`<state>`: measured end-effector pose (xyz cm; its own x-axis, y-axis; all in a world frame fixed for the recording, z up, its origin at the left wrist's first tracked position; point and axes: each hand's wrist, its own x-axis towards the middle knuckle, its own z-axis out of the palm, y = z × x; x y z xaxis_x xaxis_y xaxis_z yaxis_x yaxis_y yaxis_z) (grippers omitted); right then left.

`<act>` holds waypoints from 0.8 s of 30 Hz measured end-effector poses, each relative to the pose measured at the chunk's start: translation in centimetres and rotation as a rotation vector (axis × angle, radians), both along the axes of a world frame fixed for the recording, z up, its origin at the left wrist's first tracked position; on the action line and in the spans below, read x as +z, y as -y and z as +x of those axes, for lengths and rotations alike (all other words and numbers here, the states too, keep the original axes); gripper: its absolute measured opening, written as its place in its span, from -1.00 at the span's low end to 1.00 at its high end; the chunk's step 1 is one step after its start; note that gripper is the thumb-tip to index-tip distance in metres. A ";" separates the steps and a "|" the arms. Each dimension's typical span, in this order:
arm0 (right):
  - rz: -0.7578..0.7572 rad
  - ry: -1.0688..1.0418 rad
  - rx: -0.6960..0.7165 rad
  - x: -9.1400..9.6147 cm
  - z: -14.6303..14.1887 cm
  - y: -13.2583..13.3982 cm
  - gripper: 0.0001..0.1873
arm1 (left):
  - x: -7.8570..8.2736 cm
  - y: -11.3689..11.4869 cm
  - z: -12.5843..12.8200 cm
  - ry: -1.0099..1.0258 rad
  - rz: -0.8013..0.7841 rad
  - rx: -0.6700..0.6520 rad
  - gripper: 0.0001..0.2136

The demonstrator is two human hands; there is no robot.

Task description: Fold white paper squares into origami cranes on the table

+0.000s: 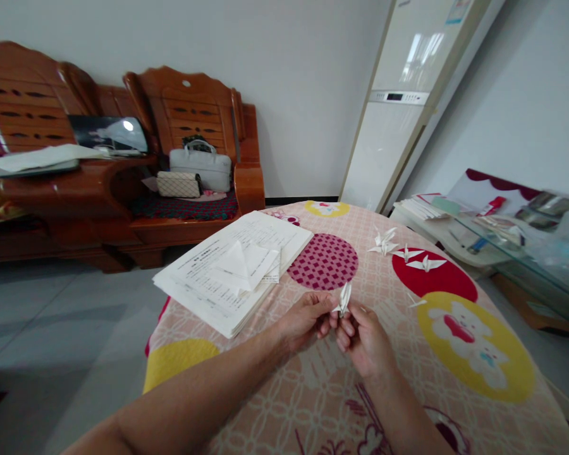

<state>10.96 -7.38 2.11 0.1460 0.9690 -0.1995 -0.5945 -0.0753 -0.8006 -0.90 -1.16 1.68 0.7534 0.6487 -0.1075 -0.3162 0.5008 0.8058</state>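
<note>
A small white folded paper crane (344, 299) is held up between my two hands, over the middle of the table. My left hand (308, 319) pinches its left side between thumb and fingers. On the other side, my right hand (364, 338) grips it with thumb and forefinger, the other fingers curled below. Its wings point upward, close together. Farther right on the cloth lie several finished paper cranes (425, 263), some grouped near the far edge (384, 241). A thin white paper piece (416, 302) lies nearer to my right hand.
A stack of printed sheets (208, 278) with folded white paper (246, 268) on top lies at the left of the patterned tablecloth (275, 404). Wooden chairs (194, 114) holding bags stand behind. At right is a cluttered glass-topped stand (540, 259); a tall white air conditioner (384, 139) stands at the back.
</note>
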 end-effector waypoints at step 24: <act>0.001 0.043 -0.028 0.0 0.2 0.2 -0.60 | 0.3 -0.3 -0.3 -0.025 0.018 -0.012 -0.68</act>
